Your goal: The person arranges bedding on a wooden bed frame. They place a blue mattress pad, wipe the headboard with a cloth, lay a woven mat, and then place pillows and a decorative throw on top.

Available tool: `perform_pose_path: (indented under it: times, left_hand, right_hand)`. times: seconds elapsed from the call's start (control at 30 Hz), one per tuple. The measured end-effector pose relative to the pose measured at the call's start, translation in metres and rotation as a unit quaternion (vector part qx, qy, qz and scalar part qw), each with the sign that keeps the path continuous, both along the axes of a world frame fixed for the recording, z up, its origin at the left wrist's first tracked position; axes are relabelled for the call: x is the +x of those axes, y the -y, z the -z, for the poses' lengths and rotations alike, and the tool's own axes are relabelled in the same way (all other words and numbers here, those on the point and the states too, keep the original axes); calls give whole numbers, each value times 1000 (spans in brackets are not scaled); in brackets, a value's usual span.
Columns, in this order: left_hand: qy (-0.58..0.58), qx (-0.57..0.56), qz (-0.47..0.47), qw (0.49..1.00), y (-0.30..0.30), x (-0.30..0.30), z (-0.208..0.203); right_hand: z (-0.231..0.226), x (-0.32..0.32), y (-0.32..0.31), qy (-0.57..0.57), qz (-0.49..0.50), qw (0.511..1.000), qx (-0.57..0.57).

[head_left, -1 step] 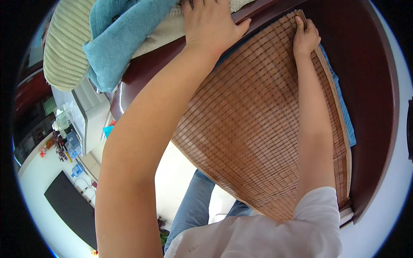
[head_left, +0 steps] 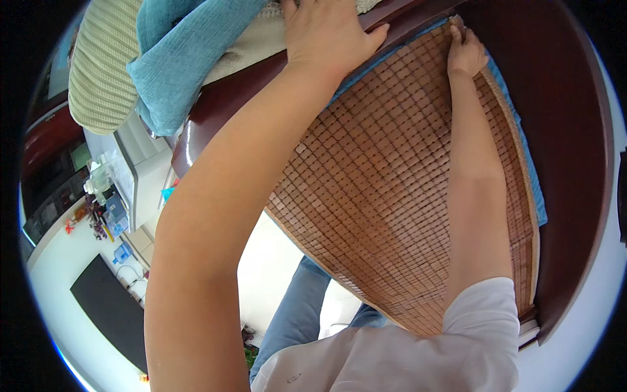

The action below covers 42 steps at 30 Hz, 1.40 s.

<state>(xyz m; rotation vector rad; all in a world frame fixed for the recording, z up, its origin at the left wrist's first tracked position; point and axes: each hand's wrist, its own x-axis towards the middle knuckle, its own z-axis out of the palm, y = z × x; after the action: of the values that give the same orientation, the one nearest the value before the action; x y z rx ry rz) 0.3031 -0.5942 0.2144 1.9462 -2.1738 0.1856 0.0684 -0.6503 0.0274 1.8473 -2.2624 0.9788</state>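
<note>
A brown woven mat of small tiles [head_left: 385, 150], with a pale bound edge, covers a blue cushion [head_left: 516, 124] on a dark wooden seat. Its far right corner is pinched between the thumb and fingers of my right hand [head_left: 466, 55]. A strip of the blue cushion shows past the mat's far and right edges. My left hand [head_left: 328, 40] leans on the wooden rail [head_left: 392, 18] and the beige knitted cover [head_left: 251, 55], thumb spread out and nothing in its grasp. The tips of its fingers run out of the picture at the top.
A teal cloth [head_left: 196, 55] and a ribbed cream cushion [head_left: 104, 65] sit at the far left. Along the right rises a dark wooden panel [head_left: 562, 130]. A grey-white cabinet [head_left: 147, 157] and a black screen [head_left: 111, 310] stand at left.
The mat's held corner has come down flatter onto the cushion, and more blue shows along the far edge. My left hand keeps its place on the rail.
</note>
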Motion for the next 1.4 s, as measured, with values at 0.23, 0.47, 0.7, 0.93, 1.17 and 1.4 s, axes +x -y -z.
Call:
perform_pose_path:
  times: [0.23,0.47,0.7,0.93,1.17,1.4]
  left_hand:
    - [6,-10,-11,1000,-9,17,11]
    - [8,29,-8,1000,-10,8,11]
    - [84,-77,-11,993,-5,20,28]
    - [40,-40,1,998,-14,11,27]
    - [206,-71,17,976,12,35,57]
    - [243,-180,68,951,62,89,69]
  right_hand:
    - [42,4,13,56,6,990,131]
    - [-28,30,1,232,45,970,52]
    - [0,39,9,108,41,989,88]
    - [-8,92,-158,-53,-150,987,36]
    - [-21,233,-514,-24,-496,849,180]
    - [-78,174,-655,358,-221,718,555]
